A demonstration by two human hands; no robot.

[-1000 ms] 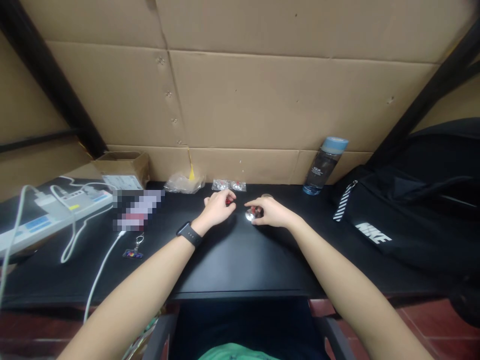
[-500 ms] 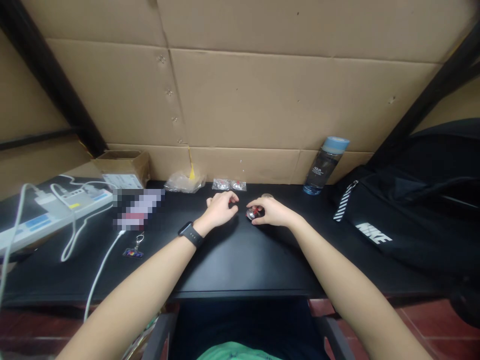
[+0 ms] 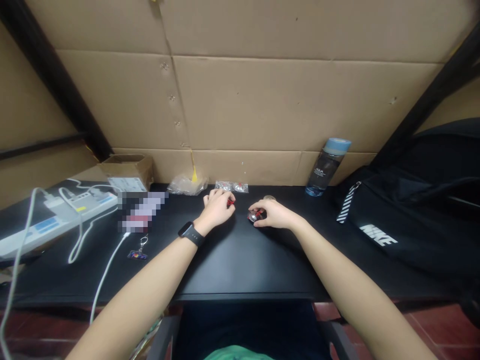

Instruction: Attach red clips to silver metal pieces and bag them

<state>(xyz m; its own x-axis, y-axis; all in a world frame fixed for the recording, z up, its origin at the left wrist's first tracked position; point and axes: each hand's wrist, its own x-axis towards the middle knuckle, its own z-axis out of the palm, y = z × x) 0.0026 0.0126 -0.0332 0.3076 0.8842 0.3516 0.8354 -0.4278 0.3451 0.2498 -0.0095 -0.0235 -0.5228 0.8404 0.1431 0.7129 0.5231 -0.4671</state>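
Note:
My left hand (image 3: 216,209), a dark watch on its wrist, is curled over the black table with its fingers closed around a small red piece (image 3: 230,202), mostly hidden. To its right, my right hand (image 3: 276,213) grips a shiny, round, clear-and-red object (image 3: 255,216) between thumb and fingers, low at the tabletop. What kind of object it is I cannot make out. Just behind the right hand a round, pale translucent item (image 3: 269,198) is partly covered. Two clear packets (image 3: 223,186) with red bits inside lie beyond the left hand.
A crumpled plastic bag (image 3: 187,185) and open carton (image 3: 129,170) stand along the cardboard wall. On the left are a power strip (image 3: 63,222) with white cables and a keychain (image 3: 138,254). A blue-capped bottle (image 3: 325,167) and black bag (image 3: 405,220) occupy the right.
My left fingers have drawn in around the small red piece, which shows more clearly. My right hand keeps its grip on the round object and has barely moved. The view has shifted slightly.

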